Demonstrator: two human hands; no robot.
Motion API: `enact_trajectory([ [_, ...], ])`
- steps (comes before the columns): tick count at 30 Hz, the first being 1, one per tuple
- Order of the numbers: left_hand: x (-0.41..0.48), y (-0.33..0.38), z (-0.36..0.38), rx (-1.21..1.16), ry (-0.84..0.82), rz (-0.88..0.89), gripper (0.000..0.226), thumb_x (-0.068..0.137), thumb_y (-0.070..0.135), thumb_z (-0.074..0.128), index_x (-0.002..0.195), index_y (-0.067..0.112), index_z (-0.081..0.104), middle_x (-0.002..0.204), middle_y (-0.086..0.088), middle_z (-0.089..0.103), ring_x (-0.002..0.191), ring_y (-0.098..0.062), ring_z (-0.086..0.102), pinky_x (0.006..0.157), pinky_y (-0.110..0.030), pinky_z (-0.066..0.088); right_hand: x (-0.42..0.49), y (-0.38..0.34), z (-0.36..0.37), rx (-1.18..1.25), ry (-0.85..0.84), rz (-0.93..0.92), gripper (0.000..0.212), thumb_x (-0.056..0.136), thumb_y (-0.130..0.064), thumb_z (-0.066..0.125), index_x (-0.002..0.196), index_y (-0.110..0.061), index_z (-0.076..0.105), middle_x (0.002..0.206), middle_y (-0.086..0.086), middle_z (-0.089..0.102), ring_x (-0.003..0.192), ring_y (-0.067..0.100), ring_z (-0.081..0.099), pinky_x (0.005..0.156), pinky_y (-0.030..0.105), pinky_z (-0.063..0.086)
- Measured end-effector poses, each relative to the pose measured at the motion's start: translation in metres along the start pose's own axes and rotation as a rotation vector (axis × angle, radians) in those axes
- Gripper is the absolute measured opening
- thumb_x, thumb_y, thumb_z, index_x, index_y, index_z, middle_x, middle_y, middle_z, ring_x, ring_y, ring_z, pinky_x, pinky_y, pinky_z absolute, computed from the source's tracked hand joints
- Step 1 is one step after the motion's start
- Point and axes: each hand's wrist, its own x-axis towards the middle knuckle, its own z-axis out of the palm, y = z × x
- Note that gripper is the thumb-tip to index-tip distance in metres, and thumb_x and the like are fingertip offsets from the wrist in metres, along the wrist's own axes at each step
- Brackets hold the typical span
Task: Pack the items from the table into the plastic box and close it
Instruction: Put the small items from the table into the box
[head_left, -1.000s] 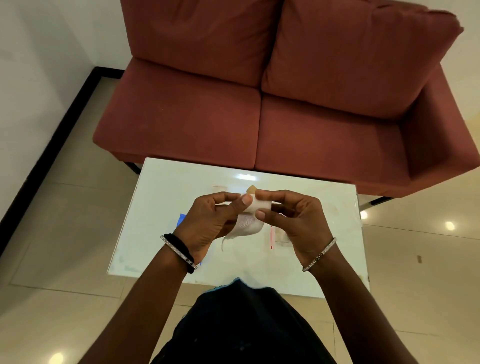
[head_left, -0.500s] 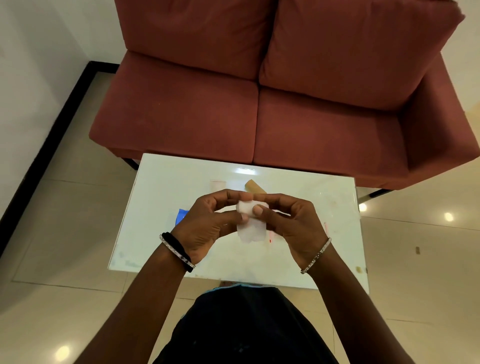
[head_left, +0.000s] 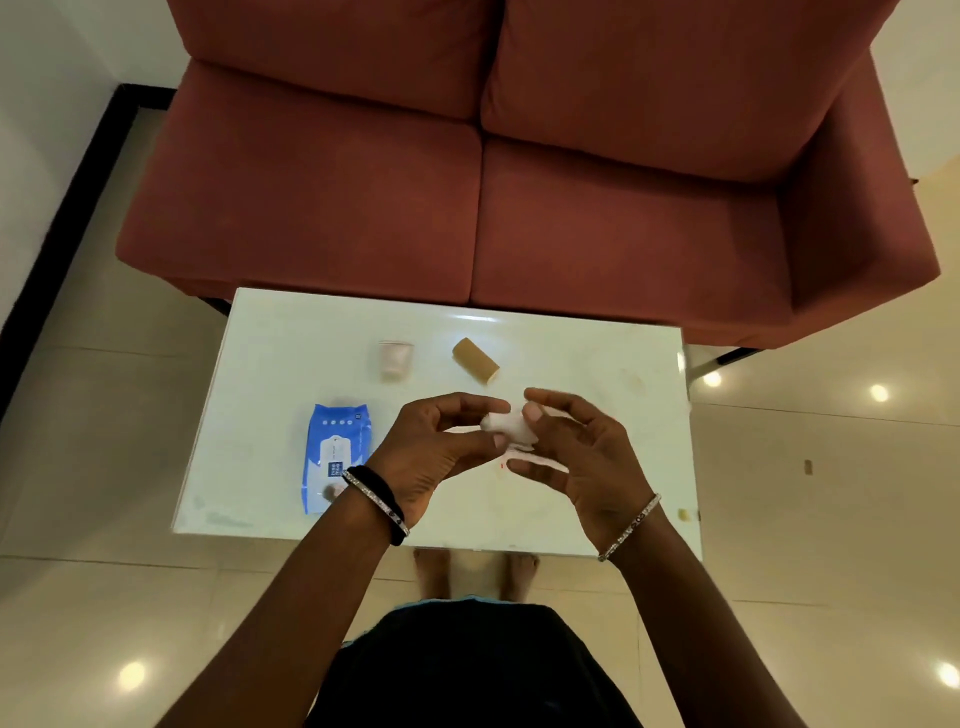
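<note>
Above the white table (head_left: 270, 353), my left hand (head_left: 436, 452) and my right hand (head_left: 576, 457) together hold a small white gauze roll (head_left: 506, 426) between their fingertips. On the table lie a blue wet-wipes pack (head_left: 337, 457) at the left, a small pale pink packet (head_left: 396, 359) toward the back, and a tan bandage roll (head_left: 475, 360) beside it. Under my hands a clear flat thing with red marks (head_left: 519, 457) lies on the table, mostly hidden; whether it is the plastic box I cannot tell.
A red two-seat sofa (head_left: 519, 208) stands right behind the table. Glossy beige floor tiles (head_left: 805, 467) surround it. My bare feet (head_left: 475, 571) show below the table's near edge.
The loose white gauze is now rolled into a compact bundle between my fingertips. My hands have spread slightly apart, and the view has tilted down, showing more of the table.
</note>
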Motion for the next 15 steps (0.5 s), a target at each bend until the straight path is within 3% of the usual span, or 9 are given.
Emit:
enact_trajectory([
  [4,0.023,-0.025,0.033,0.042,0.006,-0.057,0.032,0.076,-0.018,0.062,0.096,0.004,0.073,0.108,-0.015,0.072,0.095,-0.024,0.068,0.086,-0.032,0.058,0.018,0.010,-0.042,-0.026,0.029,0.069,0.026,0.078,-0.001,0.074,0.102,0.008,0.069,0.098,0.030,0.069,0.084,0.031,0.071,0.078,0.035,0.060],
  [10,0.068,-0.076,0.079,-0.211,0.113,-0.287,0.023,0.083,-0.010,0.056,0.102,0.001,0.064,0.100,-0.019,0.067,0.088,-0.032,0.067,0.079,-0.034,0.061,0.048,0.035,-0.114,0.104,0.132,0.309,0.023,0.072,0.019,0.069,0.091,0.008,0.064,0.085,0.024,0.067,0.074,0.033,0.069,0.079,0.039,0.061],
  [15,0.121,-0.133,0.097,-0.048,0.307,-0.289,0.017,0.082,-0.003,0.062,0.096,0.004,0.068,0.091,-0.016,0.067,0.082,-0.028,0.069,0.081,-0.039,0.059,0.104,0.074,-0.171,0.254,0.293,0.428,0.042,0.079,0.024,0.058,0.118,0.009,0.057,0.096,0.027,0.065,0.083,0.031,0.064,0.082,0.035,0.059],
])
